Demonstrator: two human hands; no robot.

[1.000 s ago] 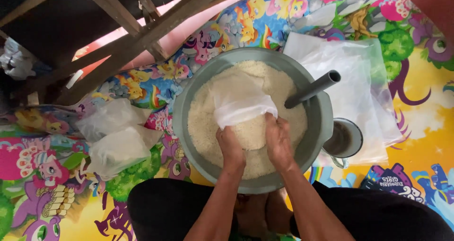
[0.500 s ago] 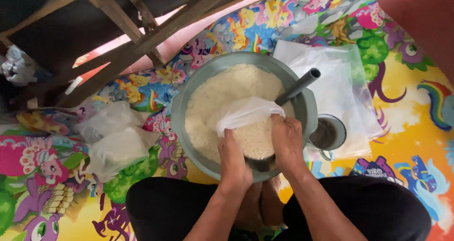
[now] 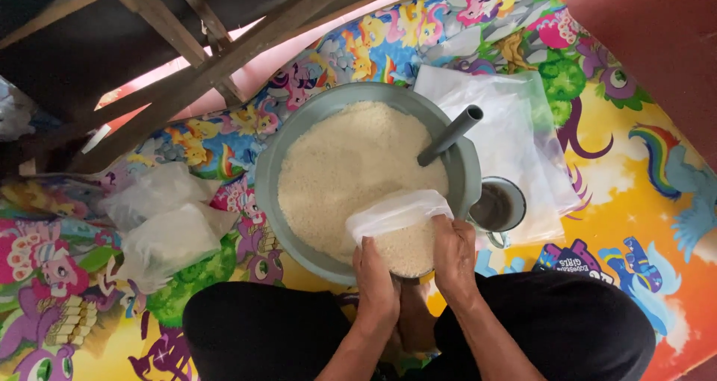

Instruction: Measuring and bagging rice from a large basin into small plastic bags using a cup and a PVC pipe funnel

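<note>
Rice (image 3: 343, 172), white and uncooked, heaped in a wide grey basin (image 3: 269, 194) on the patterned floor mat (image 3: 635, 194) in front of my knees.

Bag (image 3: 396, 228), clear plastic, partly filled with rice, resting on the near rim of the basin. My left hand (image 3: 376, 280) grips its left side and my right hand (image 3: 454, 255) its right side, fingers curled round the plastic, mouth turned toward the heap. I judge it is held at both sides so the opening stays wide and the load does not sag.

Scoop handle (image 3: 450, 134), grey tube, sticking up out of the rice at the far right of the basin, within reach of my right hand.

Cup (image 3: 497, 205), dark inside, standing just beside the basin on the right, on the edge of a stack of flat empty bags (image 3: 508, 119).

Filled bags (image 3: 168, 228), clear, lying together on the mat to the left, well apart from the basin, probably to keep finished ones out of the way.

Wooden frame (image 3: 216, 60), slanted bars, beyond the basin.

Legs, in black cloth, at the bottom edge.
</note>
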